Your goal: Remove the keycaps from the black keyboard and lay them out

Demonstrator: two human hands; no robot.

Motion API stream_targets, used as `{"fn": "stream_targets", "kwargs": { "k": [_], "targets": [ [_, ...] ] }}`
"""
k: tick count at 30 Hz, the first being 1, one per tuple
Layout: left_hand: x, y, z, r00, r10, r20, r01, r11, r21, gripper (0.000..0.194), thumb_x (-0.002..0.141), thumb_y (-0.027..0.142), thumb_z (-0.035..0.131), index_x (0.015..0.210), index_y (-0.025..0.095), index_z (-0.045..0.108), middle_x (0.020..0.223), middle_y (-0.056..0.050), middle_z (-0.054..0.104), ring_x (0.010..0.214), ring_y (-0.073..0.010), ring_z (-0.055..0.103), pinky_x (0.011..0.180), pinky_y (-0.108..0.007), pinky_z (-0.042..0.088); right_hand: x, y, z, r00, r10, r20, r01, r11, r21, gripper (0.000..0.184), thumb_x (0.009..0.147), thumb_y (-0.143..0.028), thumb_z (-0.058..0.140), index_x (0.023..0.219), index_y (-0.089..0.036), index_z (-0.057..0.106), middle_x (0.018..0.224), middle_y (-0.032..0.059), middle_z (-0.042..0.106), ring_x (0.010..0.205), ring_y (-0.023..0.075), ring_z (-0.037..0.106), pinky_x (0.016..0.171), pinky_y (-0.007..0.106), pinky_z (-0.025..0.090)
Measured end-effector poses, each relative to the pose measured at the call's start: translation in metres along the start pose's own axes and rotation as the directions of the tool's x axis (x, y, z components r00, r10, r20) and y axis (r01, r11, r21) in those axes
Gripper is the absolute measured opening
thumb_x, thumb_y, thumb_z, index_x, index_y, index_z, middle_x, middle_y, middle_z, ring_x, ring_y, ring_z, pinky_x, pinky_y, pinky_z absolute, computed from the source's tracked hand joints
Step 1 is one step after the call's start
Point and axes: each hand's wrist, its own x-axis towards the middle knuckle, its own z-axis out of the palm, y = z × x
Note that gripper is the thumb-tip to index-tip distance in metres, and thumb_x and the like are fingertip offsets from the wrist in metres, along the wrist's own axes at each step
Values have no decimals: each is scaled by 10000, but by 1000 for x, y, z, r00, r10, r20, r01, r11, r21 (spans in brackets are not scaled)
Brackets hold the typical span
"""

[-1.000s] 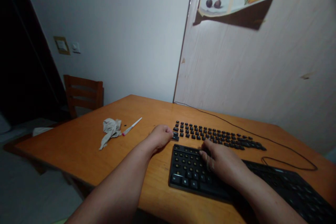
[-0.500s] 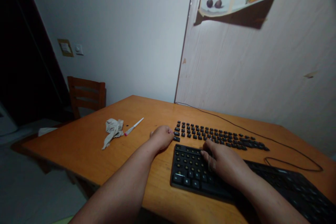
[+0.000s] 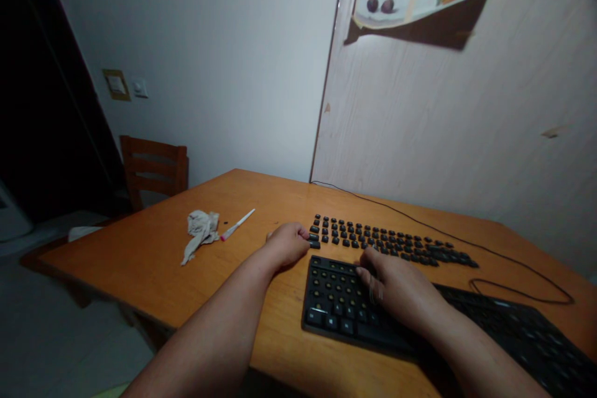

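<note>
I note the near-left keycap [image 3: 316, 245] on the desk [image 3: 209, 298] nudged closer to its column, tightening that edge, left hand [image 3: 288, 245] narrowed beside it, right hand [image 3: 392, 280] curled over the keyboard [image 3: 333, 295], both grips unclear.

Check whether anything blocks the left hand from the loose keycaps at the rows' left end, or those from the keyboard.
Nothing visible blocks the left hand, which is right at the loose keycaps. Between those and the keyboard only bare tabletop shows, though the right hand covers part of the keyboard.
</note>
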Motion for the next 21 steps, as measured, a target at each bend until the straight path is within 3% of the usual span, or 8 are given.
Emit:
{"fn": "stream_targets", "kwargs": {
  "k": [4,11,21],
  "targets": [
    [-2,3,-1,1000,31,-5,-30,992,124,103,605,180,710,696,210,673,591,12,614,607,-162,511,588,-232,317,-1,0,0,1000,1,-5,-1,1000,-15,142,906,-337,499,905,-235,598,837,76,713,791,241,665,606,278,353],
    [-5,8,-2,999,40,-35,-34,987,158,116,623,161,690,726,215,693,599,11,625,622,-164,517,616,-235,325,-2,-3,-2,1000,7,6,-6,1000,-23,140,907,-334,492,901,-235,590,844,76,713,787,238,666,601,276,347],
    [-5,11,-2,999,43,-7,-38,943,330,189,731,200,579,845,233,726,767,-17,708,708,-176,573,635,-245,351,-1,-3,-3,999,16,33,-15,1000,-13,146,903,-333,505,917,-223,600,883,88,715,844,244,662,633,278,356]
  ]
}}
